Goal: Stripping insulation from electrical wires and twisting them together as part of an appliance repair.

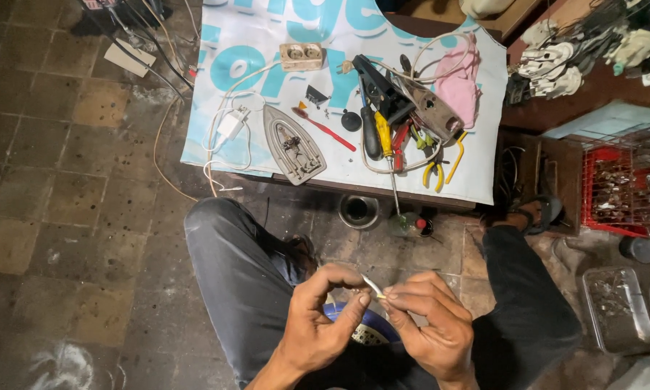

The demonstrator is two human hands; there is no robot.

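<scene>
Left hand [317,318] and right hand [429,325] meet above the lap, fingers clamped on a short white wire end [374,287], steadying it for close work. Beyond the wire end, on the bench [484,191], lie an iron soleplate [293,146], yellow-handled screwdriver [385,137] and pliers [440,170], within reach.

White banner [267,43] with teal lettering at twelve o'clock; pink cloth [458,83] at one; yellow-handled pliers [435,173]; red crate [607,191] at three; grey iron soleplate [294,146].

head camera looks steeply down, close over the hands [375,318].
</scene>
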